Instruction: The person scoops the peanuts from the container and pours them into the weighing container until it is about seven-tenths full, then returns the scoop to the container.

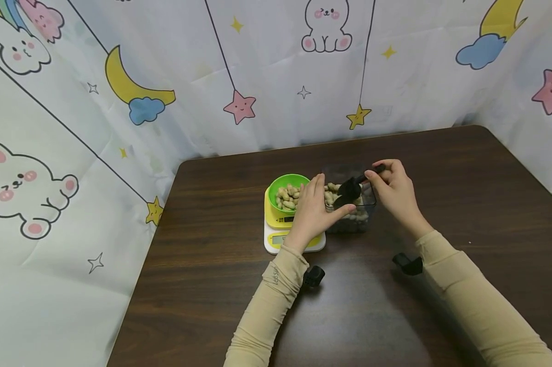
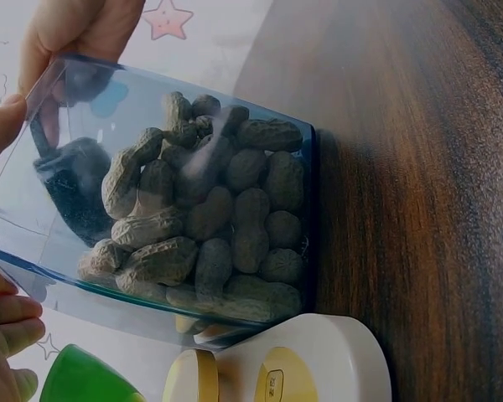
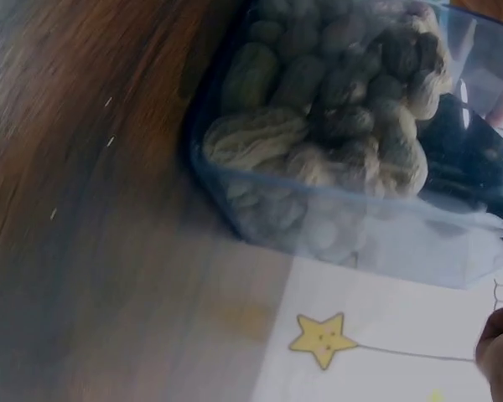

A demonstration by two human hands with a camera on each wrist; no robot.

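Observation:
A small black scoop (image 1: 348, 192) dips into a clear plastic box (image 2: 312, 209) of unshelled peanuts (image 2: 251, 222). My right hand (image 1: 397, 193) pinches its handle above the box's right side. My left hand (image 1: 314, 214) is at the box's left side, fingers straight and thumb spread across the near rim; whether it touches is hard to tell. Left of that hand, a green bowl (image 1: 273, 196) holding peanuts sits on a yellow and white kitchen scale (image 1: 270, 243). Through the clear wall, the right wrist view shows the scoop's blade (image 3: 465, 151) beside the peanuts.
The box and scale stand side by side on a dark wooden table (image 1: 211, 229). A printed curtain (image 1: 276, 66) hangs behind the table's far edge. Black devices (image 1: 314, 276) show by both wrists. Small pale specks (image 3: 111, 141) lie on the wood.

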